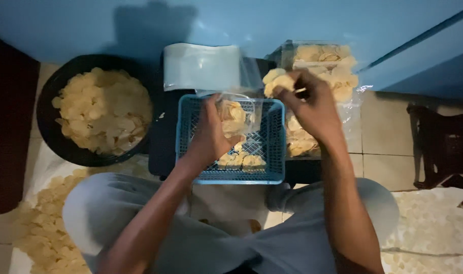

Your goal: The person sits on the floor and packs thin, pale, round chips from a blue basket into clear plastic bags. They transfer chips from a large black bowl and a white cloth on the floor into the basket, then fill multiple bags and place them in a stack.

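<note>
Head view of a seated person filling a clear plastic bag (237, 115) with pale round crackers. The step in hand appears to be loading: the left hand (209, 136) is closed around the bag's side, holding it upright in the blue plastic basket (273, 152), where a few loose crackers lie on the near floor of the basket. The right hand (308, 100), fingers pinched shut, grips a small bunch of crackers (275, 81) just above and right of the bag's mouth. The next move likely calls for steering the bunch left into the opening. A black basin of crackers (97, 109) sits at left; filled bags (325, 68) lie at far right.
</note>
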